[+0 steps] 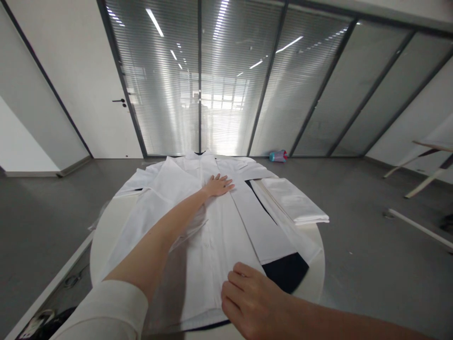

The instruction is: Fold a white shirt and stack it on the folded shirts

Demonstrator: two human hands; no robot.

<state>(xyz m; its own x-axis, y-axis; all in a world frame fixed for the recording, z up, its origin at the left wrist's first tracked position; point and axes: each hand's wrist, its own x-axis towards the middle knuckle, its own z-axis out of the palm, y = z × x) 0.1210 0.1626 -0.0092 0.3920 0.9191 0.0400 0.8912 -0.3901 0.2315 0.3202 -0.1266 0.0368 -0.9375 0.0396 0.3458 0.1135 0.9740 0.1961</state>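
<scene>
A white shirt [208, 231] lies spread flat, front up, over a round white table [102, 236], its collar at the far edge. The left hand [218, 185] rests flat with fingers spread on the shirt's chest just below the collar, while the right hand [253, 297] presses, fingers loosely together and curled, on the shirt's near hem. To the right of the shirt lies a folded white cloth [295, 200]; beyond the collar, a small bottle [278, 156] sits on the floor.
</scene>
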